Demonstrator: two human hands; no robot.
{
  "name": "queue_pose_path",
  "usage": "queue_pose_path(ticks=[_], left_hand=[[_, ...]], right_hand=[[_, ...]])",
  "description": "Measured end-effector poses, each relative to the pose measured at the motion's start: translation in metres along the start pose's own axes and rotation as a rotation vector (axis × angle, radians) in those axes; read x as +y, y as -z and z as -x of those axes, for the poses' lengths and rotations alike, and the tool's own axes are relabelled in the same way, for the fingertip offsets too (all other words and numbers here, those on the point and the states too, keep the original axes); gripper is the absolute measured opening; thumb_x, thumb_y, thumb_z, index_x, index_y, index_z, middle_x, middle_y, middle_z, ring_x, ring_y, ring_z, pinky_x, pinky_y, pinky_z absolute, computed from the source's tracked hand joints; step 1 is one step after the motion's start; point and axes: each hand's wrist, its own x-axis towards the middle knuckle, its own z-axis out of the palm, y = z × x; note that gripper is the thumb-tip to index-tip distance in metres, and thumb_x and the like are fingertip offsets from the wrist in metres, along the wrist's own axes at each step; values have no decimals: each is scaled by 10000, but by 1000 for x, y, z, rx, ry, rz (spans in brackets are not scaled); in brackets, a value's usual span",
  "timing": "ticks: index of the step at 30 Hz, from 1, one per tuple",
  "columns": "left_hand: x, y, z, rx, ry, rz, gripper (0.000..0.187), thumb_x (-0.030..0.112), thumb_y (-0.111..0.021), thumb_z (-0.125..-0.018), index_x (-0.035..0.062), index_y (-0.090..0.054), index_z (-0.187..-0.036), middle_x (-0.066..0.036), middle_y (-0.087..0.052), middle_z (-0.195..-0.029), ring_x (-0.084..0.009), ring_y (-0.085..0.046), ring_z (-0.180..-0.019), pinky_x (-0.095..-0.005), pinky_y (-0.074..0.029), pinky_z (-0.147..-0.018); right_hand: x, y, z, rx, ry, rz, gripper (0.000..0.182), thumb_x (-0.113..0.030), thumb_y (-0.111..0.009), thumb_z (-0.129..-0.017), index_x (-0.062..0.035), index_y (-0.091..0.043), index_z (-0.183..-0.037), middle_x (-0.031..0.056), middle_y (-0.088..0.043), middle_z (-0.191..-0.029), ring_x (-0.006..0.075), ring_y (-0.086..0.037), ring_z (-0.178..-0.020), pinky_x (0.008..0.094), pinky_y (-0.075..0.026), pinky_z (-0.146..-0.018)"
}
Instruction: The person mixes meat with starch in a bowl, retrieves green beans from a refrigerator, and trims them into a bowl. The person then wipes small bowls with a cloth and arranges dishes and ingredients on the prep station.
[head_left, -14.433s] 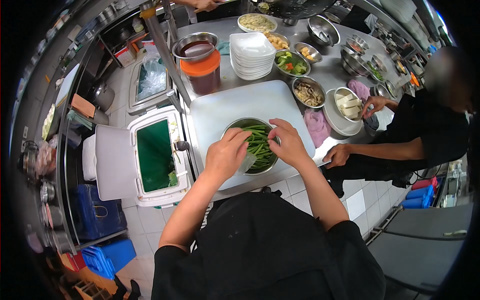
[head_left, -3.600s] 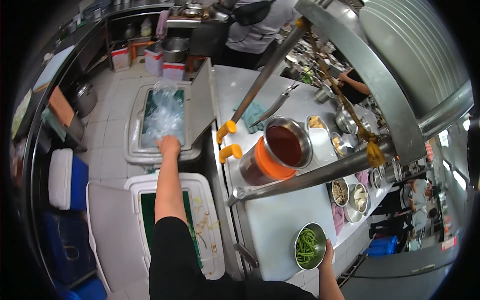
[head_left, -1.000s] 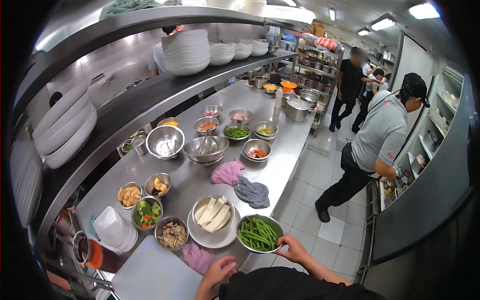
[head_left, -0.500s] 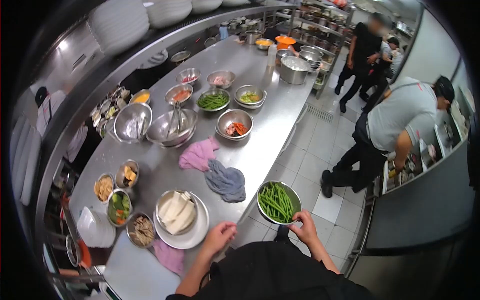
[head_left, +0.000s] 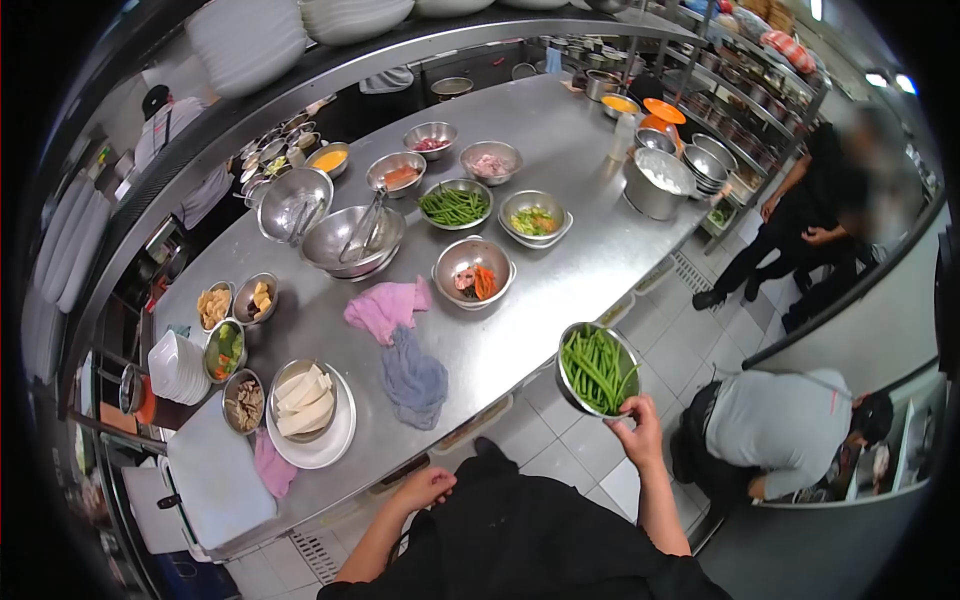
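Note:
My right hand (head_left: 641, 432) grips the rim of a metal bowl (head_left: 566, 388) filled with long green beans (head_left: 598, 368). The bowl hangs over the floor just past the table's edge, tilted so its contents face me. Close to my body, my left hand (head_left: 428, 487) is loosely curled, with nothing seen in it. Left of that hand, a metal bowl of pale cut slabs (head_left: 304, 400) sits on a white plate (head_left: 338, 440). A grey-blue cloth (head_left: 413, 380) and a pink cloth (head_left: 388, 308) lie on the steel table (head_left: 480, 350).
Several metal bowls of ingredients stand on the table, including cut green beans (head_left: 455, 205) and a bowl with a whisk (head_left: 352, 242). A large pot (head_left: 660, 183) stands at the far end. At right, a person in grey (head_left: 780, 425) bends down; another in black (head_left: 820, 200) stands farther back.
My view has turned and shifted, and the table now fills more of it. The bowl of beans stays in my right hand, moving along the table's edge. The person in grey bends lower.

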Motion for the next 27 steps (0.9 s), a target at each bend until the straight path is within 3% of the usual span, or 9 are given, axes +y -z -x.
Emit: queue_pose_path(ticks=[4,6,8,14,20,22,24,25,27], left_hand=[[-144,-2,-80,233,-173,-353,286,299,-626,-893,24,-707,-905,-159,-694,-838,-255,-682,-724,-373,-529,-632],[-148,-10,-93,316,100,-481,359,352,-600,-862,10,-710,-851,-211,-695,-843,-356,-689,-781,-434,-535,-679],[-212,-7,-136,-229,223,-542,424,417,-564,-871,19,-711,-883,-189,-712,-833,-376,-691,-800,-459,-537,-716],[-181,-6,-146,200,241,-337,387,350,-520,-919,-1,-681,-956,-151,-666,-876,-296,-617,-785,-428,-505,-685],[-139,-30,-160,520,165,267,355,283,-477,-966,-20,-650,-1029,-114,-620,-918,-217,-544,-771,-397,-472,-653],[-131,-45,-164,551,152,376,350,272,-469,-974,-23,-645,-1042,-107,-612,-925,-203,-531,-768,-392,-467,-648],[-125,-45,-166,404,40,-833,410,252,-385,-1004,55,-542,-1328,-250,-572,-1288,-437,-534,-1185,-500,-419,-1012],[-120,-54,-172,386,43,-961,403,256,-392,-1000,54,-547,-1312,-247,-577,-1271,-432,-541,-1170,-498,-424,-1000],[-99,-67,-185,462,156,-732,390,265,-405,-992,51,-559,-1279,-241,-588,-1237,-422,-553,-1141,-494,-433,-976]], right_hand=[[-6,12,-82,106,93,-102,355,-109,-830,-706,-45,-558,-925,69,-522,-905,202,-558,-834,301,-481,-751],[-22,29,-121,166,193,54,357,-100,-828,-697,-44,-561,-927,70,-526,-907,195,-556,-830,295,-480,-748],[-38,55,-161,186,208,96,345,-89,-820,-698,-43,-563,-925,71,-529,-901,196,-557,-820,296,-480,-744],[-113,136,-285,310,352,288,327,-103,-805,-716,-37,-565,-929,67,-530,-879,171,-552,-767,306,-483,-704],[-122,208,-484,461,520,221,372,-253,-807,-762,-34,-580,-959,96,-586,-870,185,-591,-758,321,-495,-698],[-144,226,-539,488,487,385,411,-327,-803,-758,-37,-594,-961,132,-626,-828,238,-618,-748,358,-498,-699],[-145,239,-602,568,504,413,455,-389,-790,-757,-26,-603,-957,166,-652,-794,317,-639,-754,406,-497,-707],[-142,244,-633,664,594,455,479,-416,-779,-757,-16,-602,-951,183,-671,-810,372,-646,-768,453,-492,-720],[-148,258,-684,628,448,435,525,-446,-776,-747,-27,-619,-1022,204,-690,-913,373,-663,-887,444,-503,-771]])
